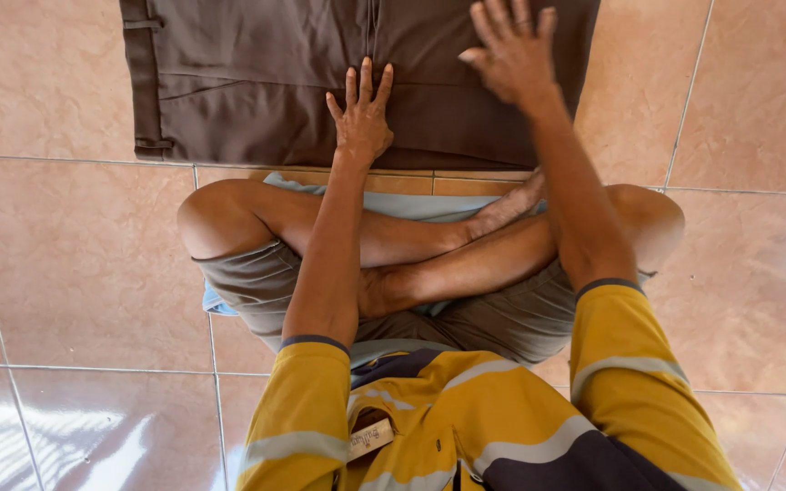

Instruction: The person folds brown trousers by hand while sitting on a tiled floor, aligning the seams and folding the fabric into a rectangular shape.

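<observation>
A pair of dark brown trousers (pixel 247 82) lies flat on the tiled floor (pixel 65 264) in front of my crossed legs. My left hand (pixel 361 114) rests palm down on the cloth near its lower edge, fingers spread. My right hand (pixel 513 50) hovers just above the trousers further right and higher, fingers apart, holding nothing. The waistband with belt loops is at the left end of the garment. The top of the trousers runs out of view.
I sit cross-legged on a light blue cloth (pixel 411 205) spread over peach-coloured glossy tiles. My knees (pixel 216 218) stick out left and right. A yellow striped shirt (pixel 466 418) fills the bottom of the view.
</observation>
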